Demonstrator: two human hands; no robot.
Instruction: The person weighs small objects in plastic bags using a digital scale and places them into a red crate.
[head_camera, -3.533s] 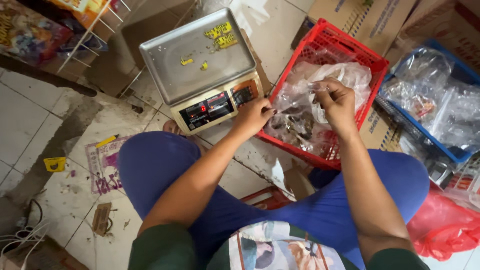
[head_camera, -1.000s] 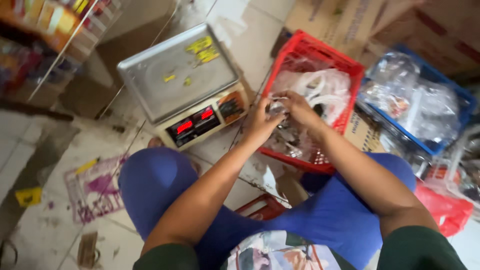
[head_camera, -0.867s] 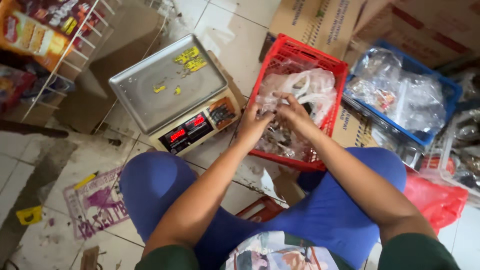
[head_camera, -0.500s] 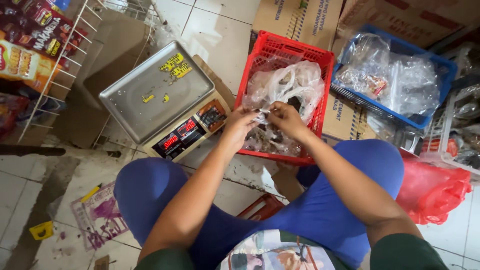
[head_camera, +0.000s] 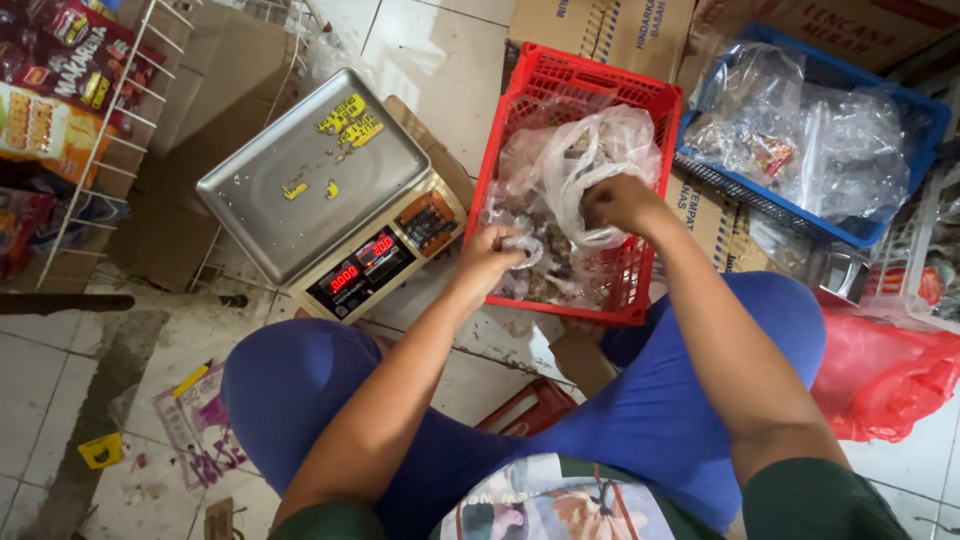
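A red plastic crate (head_camera: 520, 140) stands on the floor in front of my knees, with clear plastic bags of small brown pieces inside. My left hand (head_camera: 487, 262) grips the twisted neck of a small clear bag (head_camera: 525, 248) at the crate's near left side. My right hand (head_camera: 618, 203) is closed on the edge of a larger clear bag (head_camera: 590, 150) in the crate's middle. A digital scale (head_camera: 325, 190) with an empty steel pan and a red lit display sits to the left of the crate.
A blue crate (head_camera: 835, 130) full of clear bags sits at the right, cardboard boxes (head_camera: 600, 35) behind both crates. A red plastic bag (head_camera: 880, 375) lies by my right knee. A white wire rack (head_camera: 75, 110) with snack packets stands at the left. Paper litter (head_camera: 195, 420) covers the tiles.
My view has shifted, so the crate and scale sit lower and more central. My hands, together at the bag's mouth before, have moved apart, the right one deeper into the crate.
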